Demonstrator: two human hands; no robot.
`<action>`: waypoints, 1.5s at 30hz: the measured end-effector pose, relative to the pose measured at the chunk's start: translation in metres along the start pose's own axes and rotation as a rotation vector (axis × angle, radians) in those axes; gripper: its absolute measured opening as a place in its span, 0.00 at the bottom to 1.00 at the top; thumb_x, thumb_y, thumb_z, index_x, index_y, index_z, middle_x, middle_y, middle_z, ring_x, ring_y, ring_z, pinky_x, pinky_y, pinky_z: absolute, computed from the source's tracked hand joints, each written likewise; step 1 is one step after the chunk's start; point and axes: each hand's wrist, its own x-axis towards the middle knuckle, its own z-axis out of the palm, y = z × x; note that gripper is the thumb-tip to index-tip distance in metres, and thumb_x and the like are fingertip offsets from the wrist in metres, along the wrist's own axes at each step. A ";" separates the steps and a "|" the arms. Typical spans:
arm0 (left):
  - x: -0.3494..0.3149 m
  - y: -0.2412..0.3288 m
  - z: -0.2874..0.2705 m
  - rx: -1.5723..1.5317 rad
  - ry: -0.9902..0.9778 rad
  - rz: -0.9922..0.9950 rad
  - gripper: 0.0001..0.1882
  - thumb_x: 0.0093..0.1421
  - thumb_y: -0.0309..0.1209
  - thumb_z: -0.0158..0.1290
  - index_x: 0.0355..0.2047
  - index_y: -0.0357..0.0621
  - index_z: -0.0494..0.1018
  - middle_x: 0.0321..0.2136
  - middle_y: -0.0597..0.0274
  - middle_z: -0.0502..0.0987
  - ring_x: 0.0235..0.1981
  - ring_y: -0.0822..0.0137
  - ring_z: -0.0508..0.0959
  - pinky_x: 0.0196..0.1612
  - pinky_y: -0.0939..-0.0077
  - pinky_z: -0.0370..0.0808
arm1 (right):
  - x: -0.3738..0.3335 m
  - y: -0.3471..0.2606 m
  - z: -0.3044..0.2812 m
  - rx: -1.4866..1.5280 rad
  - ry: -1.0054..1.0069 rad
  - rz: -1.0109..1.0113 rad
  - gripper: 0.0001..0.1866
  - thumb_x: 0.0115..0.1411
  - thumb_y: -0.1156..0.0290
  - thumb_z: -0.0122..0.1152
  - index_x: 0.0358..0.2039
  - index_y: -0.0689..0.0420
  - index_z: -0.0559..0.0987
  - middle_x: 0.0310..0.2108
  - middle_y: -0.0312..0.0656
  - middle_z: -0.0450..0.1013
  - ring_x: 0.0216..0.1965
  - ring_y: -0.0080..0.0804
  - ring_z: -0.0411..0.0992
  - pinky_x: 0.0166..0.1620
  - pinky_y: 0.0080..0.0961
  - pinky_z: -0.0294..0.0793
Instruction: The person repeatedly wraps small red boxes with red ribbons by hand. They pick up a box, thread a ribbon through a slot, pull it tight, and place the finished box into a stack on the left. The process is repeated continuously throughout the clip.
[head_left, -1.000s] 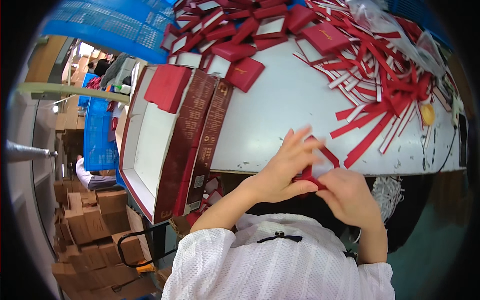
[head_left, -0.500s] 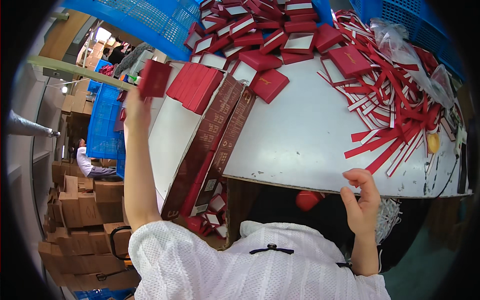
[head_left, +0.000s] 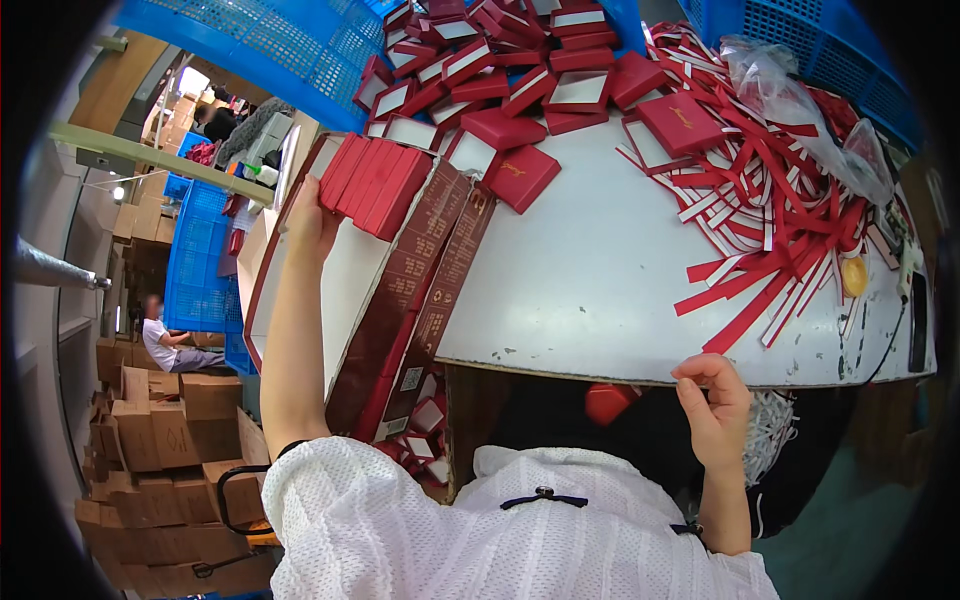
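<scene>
My left hand [head_left: 310, 222] is at the left end of a row of red boxes [head_left: 388, 185]. Its fingers are closed on the end red box [head_left: 342, 170], partly hiding it. The row stands in a large open carton [head_left: 392, 310] with dark red printed sides and a white inside. Past the table's front edge, my right hand [head_left: 718, 408] hangs with loosely curled fingers. Nothing shows in it, and a small gap separates thumb and forefinger. A closed red box [head_left: 522, 180] with gold lettering lies on the table beside the carton.
Red box parts with white insides [head_left: 500, 60] are heaped at the back of the white table [head_left: 560, 290]. Red and white ribbon strips [head_left: 770, 230] and clear plastic [head_left: 785, 90] cover its right side. Blue crates [head_left: 290, 60] stand behind. Cardboard boxes [head_left: 170, 430] are stacked left, near a seated person [head_left: 170, 340].
My left hand has brought a red box from the carton's left side rightward and down to the row's end. My right hand has lowered slightly, its thumb and forefinger closer together.
</scene>
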 end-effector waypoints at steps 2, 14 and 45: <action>-0.007 0.010 0.008 0.369 0.204 0.046 0.19 0.63 0.40 0.33 0.45 0.39 0.63 0.45 0.55 0.69 0.49 0.62 0.67 0.52 0.65 0.62 | 0.001 0.001 0.000 -0.019 -0.017 -0.004 0.03 0.51 0.80 0.53 0.28 0.63 0.71 0.26 0.36 0.69 0.28 0.20 0.66 0.36 0.16 0.65; -0.066 0.050 0.064 1.318 -0.646 0.785 0.35 0.55 0.46 0.37 0.60 0.44 0.45 0.60 0.52 0.46 0.62 0.58 0.45 0.61 0.61 0.37 | 0.006 0.010 0.005 -0.080 0.001 -0.044 0.04 0.50 0.79 0.55 0.28 0.63 0.73 0.24 0.39 0.70 0.27 0.23 0.69 0.33 0.18 0.68; -0.234 -0.029 0.248 0.307 -0.703 0.458 0.05 0.51 0.24 0.53 0.23 0.35 0.70 0.18 0.59 0.72 0.17 0.72 0.71 0.21 0.82 0.66 | 0.065 0.003 -0.010 -0.936 0.292 -0.939 0.12 0.38 0.71 0.54 0.28 0.56 0.76 0.22 0.33 0.67 0.21 0.28 0.64 0.22 0.23 0.59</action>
